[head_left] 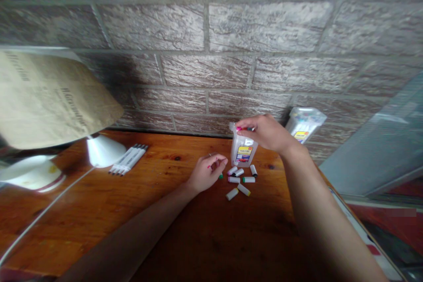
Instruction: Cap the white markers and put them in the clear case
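Observation:
My right hand (pixel 264 131) is at the mouth of an upright clear plastic case (pixel 235 152) with a yellow and blue label. Its fingers are closed at the rim, and what they pinch is too small to make out. My left hand (pixel 206 172) rests low beside the case, fingers curled and thumb against them; anything inside is hidden. A green-ended piece (pixel 220 176) shows partly under it. In front of the case lie several short white marker caps with coloured ends, among them a green-ended cap (pixel 249 179) and a yellow-ended cap (pixel 243 190).
Behind my right wrist stands a second clear case (pixel 306 123) filled with markers. Several white markers (pixel 128 159) lie in a row at left on the wooden table (pixel 172 229). A lamp (pixel 59 101), its cord and a white bowl-like container (pixel 33 174) occupy the far left. A brick wall (pixel 205 26) rises behind.

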A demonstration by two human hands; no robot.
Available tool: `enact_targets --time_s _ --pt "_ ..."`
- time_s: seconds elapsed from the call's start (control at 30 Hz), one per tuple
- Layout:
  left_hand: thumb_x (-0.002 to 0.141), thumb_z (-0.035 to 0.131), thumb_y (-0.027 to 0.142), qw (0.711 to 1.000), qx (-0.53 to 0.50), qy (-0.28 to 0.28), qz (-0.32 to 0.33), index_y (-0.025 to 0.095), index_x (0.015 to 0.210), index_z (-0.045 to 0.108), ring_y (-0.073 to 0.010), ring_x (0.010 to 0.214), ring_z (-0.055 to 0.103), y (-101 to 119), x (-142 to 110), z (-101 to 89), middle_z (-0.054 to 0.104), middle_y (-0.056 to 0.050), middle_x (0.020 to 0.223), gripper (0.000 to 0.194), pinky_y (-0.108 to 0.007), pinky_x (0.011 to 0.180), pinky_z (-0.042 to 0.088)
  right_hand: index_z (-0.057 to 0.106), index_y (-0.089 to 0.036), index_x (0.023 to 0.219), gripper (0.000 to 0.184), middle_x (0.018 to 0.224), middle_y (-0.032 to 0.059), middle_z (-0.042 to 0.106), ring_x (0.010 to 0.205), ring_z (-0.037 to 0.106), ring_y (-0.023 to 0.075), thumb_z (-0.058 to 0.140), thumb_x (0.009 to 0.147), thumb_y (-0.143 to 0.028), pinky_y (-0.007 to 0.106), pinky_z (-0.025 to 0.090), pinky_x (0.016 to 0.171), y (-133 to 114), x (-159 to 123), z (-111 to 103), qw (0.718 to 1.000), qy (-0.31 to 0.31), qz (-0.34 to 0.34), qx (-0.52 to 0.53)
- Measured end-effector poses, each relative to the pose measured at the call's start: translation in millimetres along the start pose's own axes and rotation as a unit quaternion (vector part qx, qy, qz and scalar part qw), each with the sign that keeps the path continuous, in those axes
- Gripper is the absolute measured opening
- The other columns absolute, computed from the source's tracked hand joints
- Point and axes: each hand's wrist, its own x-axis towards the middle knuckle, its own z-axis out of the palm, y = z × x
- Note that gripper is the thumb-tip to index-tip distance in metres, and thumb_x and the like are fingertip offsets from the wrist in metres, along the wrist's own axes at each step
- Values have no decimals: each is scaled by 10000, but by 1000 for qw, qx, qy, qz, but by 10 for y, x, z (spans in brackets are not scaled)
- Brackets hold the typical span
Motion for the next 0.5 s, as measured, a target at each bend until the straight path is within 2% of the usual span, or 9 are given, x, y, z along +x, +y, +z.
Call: enact_targets --time_s 0.27,0.5 --pt "984 555 328 1000 -3 -3 -2 179 909 691 -95 605 567 0 2 2 650 7 714 216 -200 594 428 802 -239 1019 209 1004 -3 815 875 757 193 638 895 -198 275 535 811 9 -41 -106 1000 0 0 16" --pt "983 557 336 1000 3 -5 -6 178 907 692 -93 595 565 23 1 -5 660 4 717 222 -198 584 426 803 -245 1024 215 1039 6 810 890 752 193 623 906 -249 273 536 802 39 -55 -120 999 -32 -4 37"
